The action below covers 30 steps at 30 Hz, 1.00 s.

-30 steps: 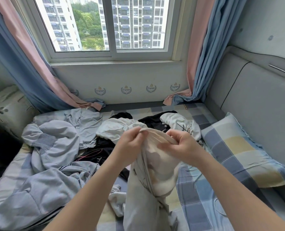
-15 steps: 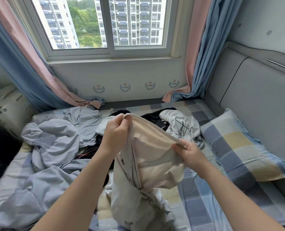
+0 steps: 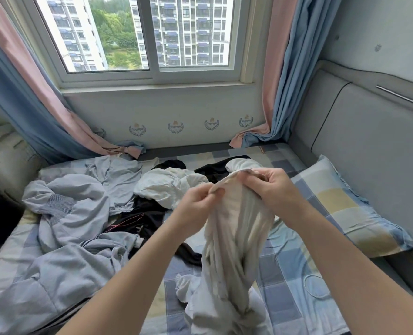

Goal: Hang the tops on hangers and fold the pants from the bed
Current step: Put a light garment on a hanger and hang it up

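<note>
I hold a cream garment (image 3: 236, 238) up over the bed, its lower part bunched on the checked sheet (image 3: 287, 281). My left hand (image 3: 195, 204) pinches its top edge at the left. My right hand (image 3: 270, 187) grips the same edge at the right, a little higher. On the bed behind lie a white top (image 3: 166, 187), black clothes (image 3: 142, 218) with a pink cord, and a second white garment (image 3: 241, 163) partly hidden by my right hand. No hanger is in view.
A crumpled grey-blue quilt (image 3: 62, 238) covers the bed's left half. A checked pillow (image 3: 340, 204) leans on the grey padded headboard (image 3: 369, 146) at the right. Curtains (image 3: 280, 76) hang on both sides of the window (image 3: 147, 35).
My hands have come closer together along the garment's top edge. The right hand rose and moved away from me; the left dropped slightly. The cloth now hangs in a narrower bunch.
</note>
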### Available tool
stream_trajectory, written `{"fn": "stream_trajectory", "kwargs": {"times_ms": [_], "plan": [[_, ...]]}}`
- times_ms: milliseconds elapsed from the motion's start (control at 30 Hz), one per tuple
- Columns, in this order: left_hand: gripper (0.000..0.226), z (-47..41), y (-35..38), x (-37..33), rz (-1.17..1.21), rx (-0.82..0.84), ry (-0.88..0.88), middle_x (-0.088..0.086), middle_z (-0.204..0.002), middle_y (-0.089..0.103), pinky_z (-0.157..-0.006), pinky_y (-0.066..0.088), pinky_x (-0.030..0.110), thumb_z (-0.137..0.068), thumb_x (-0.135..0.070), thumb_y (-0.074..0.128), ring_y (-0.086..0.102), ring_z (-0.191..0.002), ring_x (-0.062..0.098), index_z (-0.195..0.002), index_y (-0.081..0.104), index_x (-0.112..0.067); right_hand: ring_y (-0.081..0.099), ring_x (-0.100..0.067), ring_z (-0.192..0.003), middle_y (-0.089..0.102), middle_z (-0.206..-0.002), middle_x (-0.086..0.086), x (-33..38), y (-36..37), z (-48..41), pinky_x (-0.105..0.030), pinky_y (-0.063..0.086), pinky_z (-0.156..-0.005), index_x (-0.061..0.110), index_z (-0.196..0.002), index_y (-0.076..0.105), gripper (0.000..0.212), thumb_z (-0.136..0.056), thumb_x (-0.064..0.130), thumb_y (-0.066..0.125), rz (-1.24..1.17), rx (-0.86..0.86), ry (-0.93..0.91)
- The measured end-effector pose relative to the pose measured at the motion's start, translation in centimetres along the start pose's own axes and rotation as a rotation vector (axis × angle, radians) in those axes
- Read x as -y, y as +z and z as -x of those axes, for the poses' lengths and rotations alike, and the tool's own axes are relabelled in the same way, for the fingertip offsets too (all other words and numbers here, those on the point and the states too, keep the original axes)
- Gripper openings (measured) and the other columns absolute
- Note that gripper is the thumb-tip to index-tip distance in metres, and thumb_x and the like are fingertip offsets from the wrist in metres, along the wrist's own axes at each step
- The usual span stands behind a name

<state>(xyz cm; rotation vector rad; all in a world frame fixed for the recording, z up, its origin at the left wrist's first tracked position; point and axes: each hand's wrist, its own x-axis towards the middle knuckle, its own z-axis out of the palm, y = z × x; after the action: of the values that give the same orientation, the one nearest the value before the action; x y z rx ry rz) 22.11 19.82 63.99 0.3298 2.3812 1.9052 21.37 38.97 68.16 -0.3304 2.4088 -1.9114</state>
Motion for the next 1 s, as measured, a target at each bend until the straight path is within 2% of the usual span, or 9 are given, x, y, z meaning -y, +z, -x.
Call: {"fn": "stream_trajectory", "kwargs": {"times_ms": [100,267,367,467,567,700,833,900,1000], "plan": [[0.032,-0.3,-0.6,-1.0,0.189,-0.097,-0.059,0.006,-0.084,0.067,-0.072,0.048,0.031,-0.105,-0.017,0.049,0.059,-0.079,0.016,-0.089,0.077,-0.013,0.068,-0.017,-0.073,0.072,-0.085,-0.007,-1.7,-0.5,0.5,-0.026,0.056,-0.061,0.009,-0.101,0.072,0.039,-0.078,0.039,0.079,-0.102,0.121,0.139],[0.05,-0.5,-0.1,-1.8,0.19,-0.117,-0.033,0.014,-0.087,0.056,-0.077,0.039,0.041,-0.095,-0.032,0.054,0.049,-0.082,0.024,-0.099,0.058,0.018,0.07,-0.011,-0.088,0.076,-0.095,0.0,-5.1,1.4,2.5,-0.027,0.055,-0.079,0.025,-0.097,0.076,0.029,-0.071,0.024,0.086,-0.008,0.357,0.282],[0.042,-0.5,-0.2,-0.8,0.193,-0.128,-0.065,0.015,-0.088,0.057,-0.078,0.042,0.042,-0.104,-0.025,0.051,0.051,-0.083,0.025,-0.1,0.058,0.017,0.069,-0.004,-0.077,0.074,-0.083,0.011,-6.0,2.3,2.9,-0.021,0.052,-0.07,0.033,-0.088,0.074,0.024,-0.073,0.017,0.084,-0.035,0.297,0.275],[0.038,-0.5,-0.8,0.0,0.19,-0.165,-0.092,0.012,-0.084,0.057,-0.076,0.044,0.039,-0.106,-0.022,0.048,0.052,-0.08,0.022,-0.093,0.06,0.011,0.048,-0.005,-0.059,0.049,-0.062,0.014,-6.9,2.4,3.1,-0.021,0.039,-0.059,0.025,-0.066,0.059,0.024,-0.078,0.022,0.079,0.02,0.262,0.28],[0.033,-0.6,-1.5,0.5,0.212,-0.206,-0.111,0.007,-0.079,0.057,-0.073,0.043,0.034,-0.106,-0.021,0.048,0.052,-0.077,0.018,-0.087,0.065,-0.002,0.048,-0.019,-0.072,0.056,-0.074,-0.007,-7.2,2.3,3.3,-0.032,0.038,-0.069,-0.002,-0.08,0.064,0.025,-0.092,0.018,0.071,0.025,0.286,0.288],[0.039,-1.0,-2.2,2.0,0.134,-0.302,-0.152,0.008,-0.08,0.05,-0.068,0.037,0.034,-0.106,-0.024,0.047,0.043,-0.075,0.019,-0.093,0.059,0.011,0.055,-0.017,-0.074,0.063,-0.079,-0.004,-5.6,2.4,3.0,-0.021,0.046,-0.067,-0.003,-0.091,0.065,0.024,-0.097,0.02,0.061,-0.136,0.255,0.259],[0.018,-0.8,-2.5,3.3,-0.046,-0.331,-0.222,-0.002,-0.099,0.063,-0.063,0.046,0.013,-0.1,-0.027,0.061,0.058,-0.082,0.008,-0.106,0.061,-0.011,0.068,-0.019,-0.091,0.073,-0.099,-0.007,-4.3,2.3,2.0,-0.028,0.054,-0.085,0.002,-0.111,0.069,0.025,-0.104,0.007,0.045,-0.183,0.162,0.225],[0.022,0.1,-2.3,3.6,-0.126,-0.312,-0.226,-0.003,-0.105,0.063,-0.078,0.051,0.023,-0.095,-0.032,0.067,0.061,-0.096,0.009,-0.108,0.06,-0.016,0.072,-0.018,-0.091,0.075,-0.101,-0.01,-3.6,2.4,1.6,-0.027,0.057,-0.081,0.011,-0.109,0.073,0.028,-0.105,0.01,0.046,-0.318,0.088,0.255],[0.029,1.5,-1.7,3.2,-0.045,-0.142,-0.184,0.002,-0.093,0.072,-0.08,0.054,0.034,-0.091,-0.041,0.069,0.07,-0.087,0.019,-0.096,0.064,-0.014,0.074,-0.02,-0.091,0.076,-0.102,-0.013,-2.7,2.4,0.9,-0.03,0.061,-0.078,0.015,-0.105,0.074,0.027,-0.105,0.013,0.048,-0.438,-0.026,0.275]]}}
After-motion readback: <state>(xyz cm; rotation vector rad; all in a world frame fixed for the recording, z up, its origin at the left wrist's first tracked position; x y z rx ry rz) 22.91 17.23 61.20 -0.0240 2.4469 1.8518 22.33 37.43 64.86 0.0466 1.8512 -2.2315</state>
